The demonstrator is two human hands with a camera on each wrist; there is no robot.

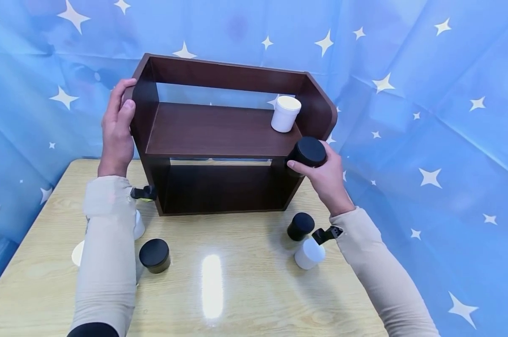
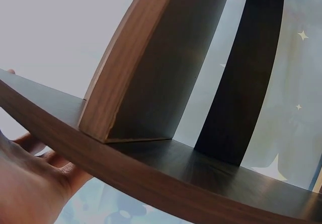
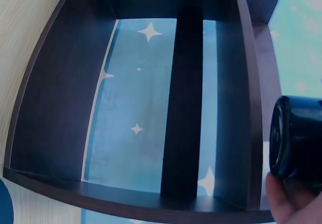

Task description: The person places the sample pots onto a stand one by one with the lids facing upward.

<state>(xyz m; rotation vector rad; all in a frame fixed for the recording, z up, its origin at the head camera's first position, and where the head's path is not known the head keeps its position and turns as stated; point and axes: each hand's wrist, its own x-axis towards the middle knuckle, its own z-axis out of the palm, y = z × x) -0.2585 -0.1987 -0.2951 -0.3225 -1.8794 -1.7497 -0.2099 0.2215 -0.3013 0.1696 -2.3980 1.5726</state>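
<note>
A dark brown two-tier shelf (image 1: 220,133) stands on the table. My left hand (image 1: 118,122) rests on the outside of its left side panel, near the top; the left wrist view shows fingers behind that panel. In my right hand (image 1: 327,180) is a black lidded jar (image 1: 310,152), gripped round its side at the front right of the upper shelf board. The right wrist view shows the jar (image 3: 299,136) beyond the board's edge. Behind it, a white jar (image 1: 285,113) stands upright at the right end of the upper board.
Below my right wrist, a smaller black jar (image 1: 301,226) and a white jar (image 1: 310,254) stand on the wooden table (image 1: 237,299). Another black jar (image 1: 154,256) is at the left front. White items (image 1: 139,225) are partly hidden by the left sleeve. A starry blue curtain (image 1: 405,117) hangs behind.
</note>
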